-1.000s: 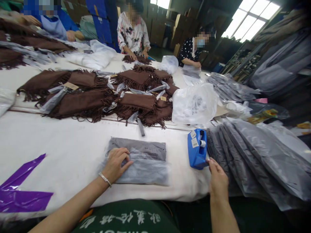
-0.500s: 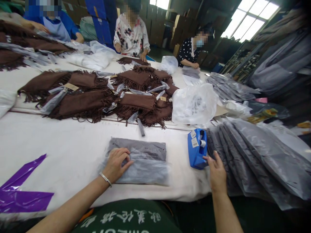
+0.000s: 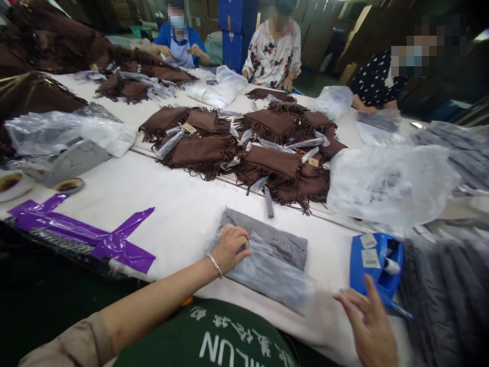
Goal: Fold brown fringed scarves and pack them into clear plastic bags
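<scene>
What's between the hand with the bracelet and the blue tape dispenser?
In the head view, the left hand rests on a flat grey package in clear plastic. Beyond it, a stretch of white table cover runs to the blue tape dispenser.

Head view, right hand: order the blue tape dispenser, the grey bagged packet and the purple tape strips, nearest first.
1. Blue tape dispenser: just beyond the right hand, table's right.
2. Grey bagged packet: centre, under the left hand.
3. Purple tape strips: far left.
</scene>
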A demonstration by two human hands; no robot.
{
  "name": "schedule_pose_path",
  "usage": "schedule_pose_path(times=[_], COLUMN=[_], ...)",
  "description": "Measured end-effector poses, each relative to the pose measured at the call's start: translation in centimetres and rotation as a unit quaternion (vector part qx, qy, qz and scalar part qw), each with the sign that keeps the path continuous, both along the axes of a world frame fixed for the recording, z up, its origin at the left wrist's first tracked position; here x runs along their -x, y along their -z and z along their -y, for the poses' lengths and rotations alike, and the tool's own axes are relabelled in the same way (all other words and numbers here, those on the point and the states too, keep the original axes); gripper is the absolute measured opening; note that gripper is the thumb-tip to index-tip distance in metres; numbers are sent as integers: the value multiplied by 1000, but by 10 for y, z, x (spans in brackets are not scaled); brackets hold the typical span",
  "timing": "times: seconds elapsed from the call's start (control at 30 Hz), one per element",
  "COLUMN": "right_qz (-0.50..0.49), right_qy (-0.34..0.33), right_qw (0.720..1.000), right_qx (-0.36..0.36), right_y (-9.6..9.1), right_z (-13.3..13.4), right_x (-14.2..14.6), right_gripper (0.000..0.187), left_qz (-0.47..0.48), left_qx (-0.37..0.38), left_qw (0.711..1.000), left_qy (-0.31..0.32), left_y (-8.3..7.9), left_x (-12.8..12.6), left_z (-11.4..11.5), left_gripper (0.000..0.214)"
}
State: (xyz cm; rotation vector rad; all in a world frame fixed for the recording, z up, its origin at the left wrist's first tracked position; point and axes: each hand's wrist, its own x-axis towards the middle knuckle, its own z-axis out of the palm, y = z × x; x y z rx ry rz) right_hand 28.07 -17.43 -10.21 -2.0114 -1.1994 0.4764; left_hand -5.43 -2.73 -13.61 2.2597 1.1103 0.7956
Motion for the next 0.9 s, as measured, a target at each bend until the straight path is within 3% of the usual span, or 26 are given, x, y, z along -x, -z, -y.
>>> schedule_pose_path(times=[0.07,0.13,0.23,0.3,0.37,0.47,0.53,0.6,0.67,0.73,0.8,0.9], right_qz=[-31,-5,107,171,207,178,79,-34,-88,-64,13,158], right_qy=[-208,-366,-489,-508,-494,-433,-371,-331,-356,-429,-479,-492], right_qw=[977,929,860,836,835,875,918,936,920,884,852,818], right_qx=[27,56,98,117,125,122,114,114,137,175,210,253], right_y=[-7,-12,-11,-5,3,7,0,-14,-28,-38,-41,-33], right_z=[-38,-78,-123,-139,-145,-143,-139,-133,-130,-130,-134,-145], right_x=[31,61,95,103,100,84,74,70,72,79,86,94], right_gripper=[70,65,72,75,76,71,62,55,47,32,23,22], left_qz=[2,-1,-8,-12,-12,-4,-1,-1,-4,-7,-10,-13], left_qx=[-1,-2,-7,-13,-15,-9,-2,3,4,5,5,4], left_qw=[1000,1000,1000,1000,1000,1000,1000,1000,1000,1000,1000,1000], left_qy=[-4,-6,-10,-11,-8,-4,-4,-2,1,0,-3,-2], left_y=[-1,-1,0,1,2,3,3,3,3,3,2,2], left_x=[0,0,1,2,3,4,4,3,3,3,3,4], left_z=[0,0,1,2,3,2,2,2,2,2,2,2], left_gripper=[18,19,19,19,19,20,19,19,18,18,18,18])
